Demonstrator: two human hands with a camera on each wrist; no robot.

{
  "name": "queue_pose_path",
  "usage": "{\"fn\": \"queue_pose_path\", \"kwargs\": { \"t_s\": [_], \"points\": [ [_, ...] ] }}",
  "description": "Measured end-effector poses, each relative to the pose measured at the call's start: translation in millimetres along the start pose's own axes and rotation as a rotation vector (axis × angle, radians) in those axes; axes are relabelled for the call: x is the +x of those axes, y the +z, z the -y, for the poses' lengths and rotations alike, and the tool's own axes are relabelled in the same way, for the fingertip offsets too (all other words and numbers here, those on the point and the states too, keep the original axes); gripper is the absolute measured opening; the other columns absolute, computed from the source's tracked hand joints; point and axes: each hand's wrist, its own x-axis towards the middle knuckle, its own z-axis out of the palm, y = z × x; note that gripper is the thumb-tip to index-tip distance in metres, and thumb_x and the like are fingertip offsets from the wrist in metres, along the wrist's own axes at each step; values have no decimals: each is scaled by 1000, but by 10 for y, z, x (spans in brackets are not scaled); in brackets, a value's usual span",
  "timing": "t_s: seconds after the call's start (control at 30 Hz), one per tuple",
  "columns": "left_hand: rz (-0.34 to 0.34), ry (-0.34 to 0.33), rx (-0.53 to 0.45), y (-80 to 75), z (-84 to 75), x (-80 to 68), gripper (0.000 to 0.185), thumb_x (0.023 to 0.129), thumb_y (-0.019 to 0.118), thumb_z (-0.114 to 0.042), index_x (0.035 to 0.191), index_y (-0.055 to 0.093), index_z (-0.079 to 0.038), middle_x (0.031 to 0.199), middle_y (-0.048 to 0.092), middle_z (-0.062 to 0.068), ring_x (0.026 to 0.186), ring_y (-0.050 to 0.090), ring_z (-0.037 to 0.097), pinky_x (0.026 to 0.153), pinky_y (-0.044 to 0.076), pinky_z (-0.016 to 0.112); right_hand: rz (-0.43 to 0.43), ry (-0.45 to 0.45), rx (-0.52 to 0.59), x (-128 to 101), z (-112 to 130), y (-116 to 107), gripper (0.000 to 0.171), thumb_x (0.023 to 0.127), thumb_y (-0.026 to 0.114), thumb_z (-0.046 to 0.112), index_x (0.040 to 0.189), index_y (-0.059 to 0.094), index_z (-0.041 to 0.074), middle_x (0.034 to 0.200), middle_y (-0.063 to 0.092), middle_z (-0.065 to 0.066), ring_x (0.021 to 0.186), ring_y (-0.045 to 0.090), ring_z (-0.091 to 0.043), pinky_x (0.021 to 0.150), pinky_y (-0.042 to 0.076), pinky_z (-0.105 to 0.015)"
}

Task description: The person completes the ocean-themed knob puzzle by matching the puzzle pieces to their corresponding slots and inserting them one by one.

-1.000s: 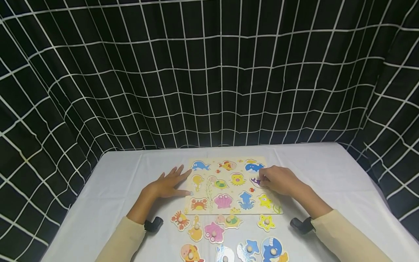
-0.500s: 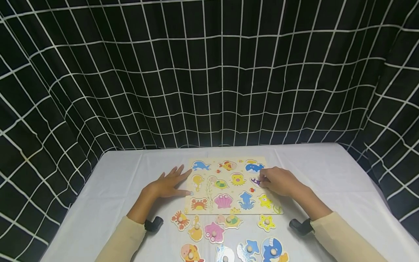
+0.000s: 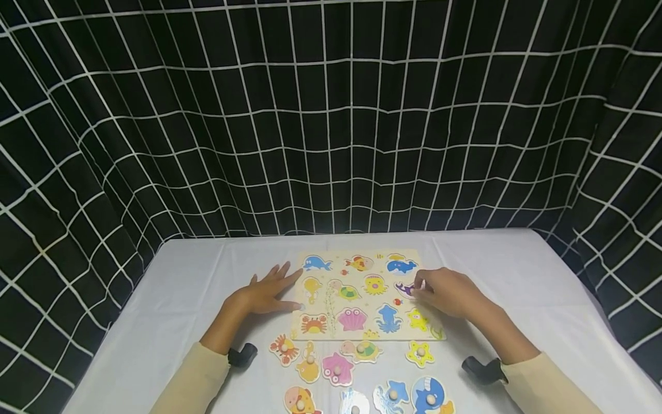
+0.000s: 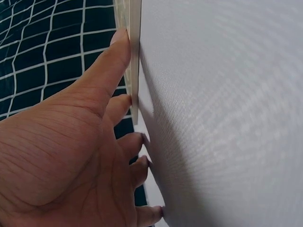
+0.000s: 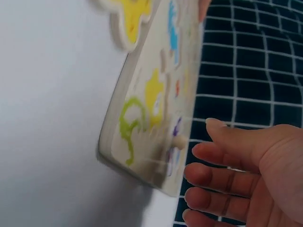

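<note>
**Two hands at a sea-animal peg puzzle**

Left hand point(image 3: 266, 293) flat on the white surface point(image 3: 170, 299), fingers straight and spread, gripping nothing. Fingertips against the left edge of the puzzle board point(image 3: 331, 302); left wrist view confirms thumb and forefinger touching the board's thin edge point(image 4: 134, 56), remaining fingers resting on the cloth. Cream sleeve point(image 3: 191, 382) and a black wrist mount point(image 3: 242, 355) behind it.

Board lying flat near the middle of the surface, printed with recessed animal shapes: blue dolphin, fish and whale along the far row; seahorse, turtle, octopus in the middle row; crab, pink shell, blue squid, yellow starfish along the near row.

Loose pieces scattered on the surface just in front of the board's near edge, each with a wooden knob: orange crab piece point(image 3: 284, 348), pink shell piece point(image 3: 337, 369), turtle piece point(image 3: 363, 350), yellow starfish piece point(image 3: 420, 352), blue whale piece point(image 3: 429, 397), others cut off at the frame's bottom.

Right hand point(image 3: 445, 292) over the board's right edge, fingers loosely curled beside the purple piece point(image 3: 405, 288) in the middle row's right slot. Right wrist view blurred: small wooden knob point(image 5: 179, 140) just ahead of the fingertips point(image 5: 215, 124), apparently apart. Cannot tell whether anything is pinched. Black-and-white grid curtain point(image 3: 331, 115) behind and on both sides.
</note>
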Motion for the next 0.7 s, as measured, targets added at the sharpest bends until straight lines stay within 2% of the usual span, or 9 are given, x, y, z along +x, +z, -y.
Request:
{"fn": "queue_pose_path", "kwargs": {
  "t_s": [0.17, 0.33, 0.53, 0.7],
  "points": [
    [6, -1, 2, -2, 0, 9, 89, 91, 66, -59, 162, 27, -25, 170, 11, 14, 156, 4, 38, 116, 4, 72, -42, -34, 5, -176, 73, -36, 11, 92, 74, 19, 102, 74, 14, 75, 60, 8, 66, 51, -12, 59, 42, -31],
    [8, -1, 16, 14, 24, 22, 89, 91, 65, -61, 162, 26, -25, 170, 11, 14, 156, 4, 37, 116, 5, 72, -34, -67, 3, -344, 181, -68, 9, 90, 77, 21, 97, 74, 15, 72, 58, 11, 62, 49, -9, 57, 41, -29],
    [4, 4, 12, 14, 17, 12, 89, 91, 66, -59, 162, 27, -24, 170, 11, 14, 156, 4, 38, 116, 4, 72, 3, -102, 7, -506, 267, -66, 11, 86, 81, 15, 91, 73, 21, 73, 60, 14, 65, 49, -7, 60, 44, -28],
    [11, 4, 17, 9, -6, -3, 88, 91, 65, -59, 162, 26, -24, 170, 11, 15, 156, 4, 38, 116, 4, 72, 78, -157, 58, -613, 282, -10, 19, 80, 84, 13, 90, 76, 26, 74, 61, 19, 67, 52, -4, 63, 47, -26]
  ]
}}
